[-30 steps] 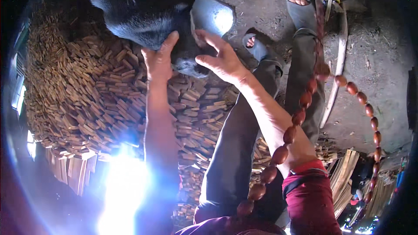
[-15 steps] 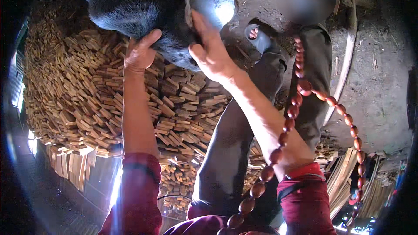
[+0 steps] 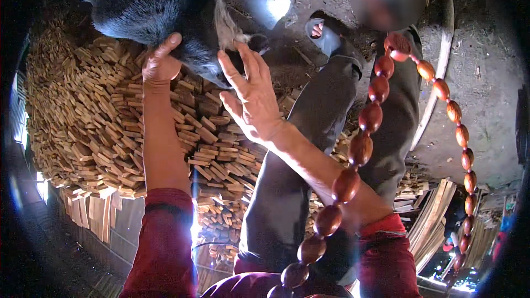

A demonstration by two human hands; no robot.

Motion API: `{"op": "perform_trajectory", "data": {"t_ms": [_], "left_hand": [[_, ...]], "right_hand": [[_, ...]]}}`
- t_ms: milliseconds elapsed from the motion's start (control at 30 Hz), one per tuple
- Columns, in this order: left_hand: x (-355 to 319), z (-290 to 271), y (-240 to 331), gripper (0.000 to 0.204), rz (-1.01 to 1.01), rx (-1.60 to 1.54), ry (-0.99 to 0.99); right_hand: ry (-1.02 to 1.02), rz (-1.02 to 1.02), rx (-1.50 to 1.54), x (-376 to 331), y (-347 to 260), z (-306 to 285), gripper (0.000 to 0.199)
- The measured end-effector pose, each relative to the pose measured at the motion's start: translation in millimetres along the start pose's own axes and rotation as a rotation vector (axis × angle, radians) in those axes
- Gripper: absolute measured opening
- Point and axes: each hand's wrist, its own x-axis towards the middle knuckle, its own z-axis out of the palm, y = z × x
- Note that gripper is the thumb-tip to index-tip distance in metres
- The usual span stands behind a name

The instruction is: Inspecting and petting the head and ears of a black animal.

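A black furry animal or hide (image 3: 182, 16) fills the upper left; the frame does not show which, as most of it lies beyond the upper edge. At its lower edge, my left hand (image 3: 162, 63) holds it with the thumb over the fur and the fingers hidden underneath. Pale hair (image 3: 224, 19) runs along a flap on its right side. My right hand (image 3: 252, 91) is open with its fingers apart, the fingertips at the lower end of that pale hair. A long string of reddish-brown oval beads (image 3: 360, 149) hangs in front of my right forearm.
Stacked split wood (image 3: 94, 127) covers the left and middle. A bright, pale patch (image 3: 265, 0) shines on the dirt ground (image 3: 486, 105). My legs (image 3: 326, 99) stretch forward; one foot wears a grey shoe (image 3: 328, 44). A long curved pole (image 3: 439, 77) lies at right. Planks (image 3: 433, 221) lean lower right.
My right hand has drawn back toward me and spread its fingers, and the pale hair now shows. My left hand and the fur have shifted slightly left. The beads have swung.
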Motion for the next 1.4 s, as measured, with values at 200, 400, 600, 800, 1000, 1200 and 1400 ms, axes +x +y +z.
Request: {"op": "perform_trajectory", "data": {"t_ms": [200, 400, 600, 800, 1000, 1200, 1400], "left_hand": [[7.9, -24.2, -1.8, 0.060, -0.019, -0.084, -0.086], [13.2, -40.6, 3.0, 0.058, -0.043, -0.103, -0.142], [4.9, -7.8, 7.9, 0.061, 0.049, -0.042, -0.082], [0.5, 7.2, 2.9, 0.055, -0.011, -0.026, 0.024], [-10.3, 16.2, -37.9, 0.056, 0.254, -0.031, 0.448], [-32.3, 113.3, -40.9, 0.076, 0.472, 1.024, 0.818], [-27.9, 109.7, -54.9, 0.065, 0.427, 0.957, 0.794]], "right_hand": [[0.046, -0.008, 0.100, -8.0, 9.2, 2.6, 0.077], [0.107, 0.176, 0.279, 2.9, 2.1, -6.4, 0.045], [0.141, 0.144, 0.301, 8.0, 10.2, -3.2, 0.045], [0.103, 0.076, 0.204, 10.8, 11.0, 0.5, 0.052], [0.020, 0.109, 0.223, 15.8, 0.8, 0.8, 0.053], [-0.073, 0.137, 0.174, 17.6, -3.7, -2.0, 0.055], [-0.070, 0.205, 0.237, 17.6, 3.4, 0.8, 0.050]]}}
